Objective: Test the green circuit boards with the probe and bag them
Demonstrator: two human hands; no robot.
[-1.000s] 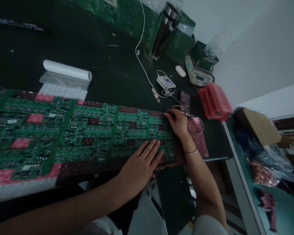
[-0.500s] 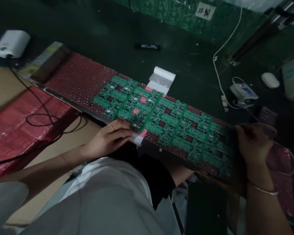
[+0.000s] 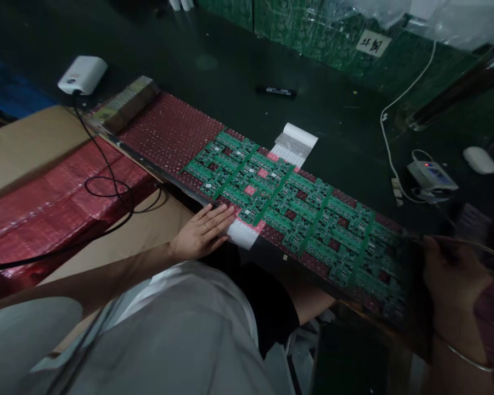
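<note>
A long row of green circuit boards (image 3: 296,206) lies on red bubble wrap (image 3: 168,129) across a dark green bench. My left hand (image 3: 201,233) rests flat, fingers stretched out, at the near left corner of the row, touching a white strip (image 3: 242,233) under the boards. My right hand (image 3: 448,274) sits at the row's right end, fingers curled over the board edge, dim and blurred. A thin wire loop (image 3: 469,244) runs by that hand.
A brown cardboard box (image 3: 28,142) with red wrap and a black cable (image 3: 107,189) stands at left. A white device (image 3: 82,74), a black marker (image 3: 275,91), a white roll (image 3: 296,140), a small meter (image 3: 430,175) and a white mouse (image 3: 480,160) lie on the bench.
My view has swung left from the right end of the boards. My left hand has moved from the right part of the row to its left corner and flattened there.
</note>
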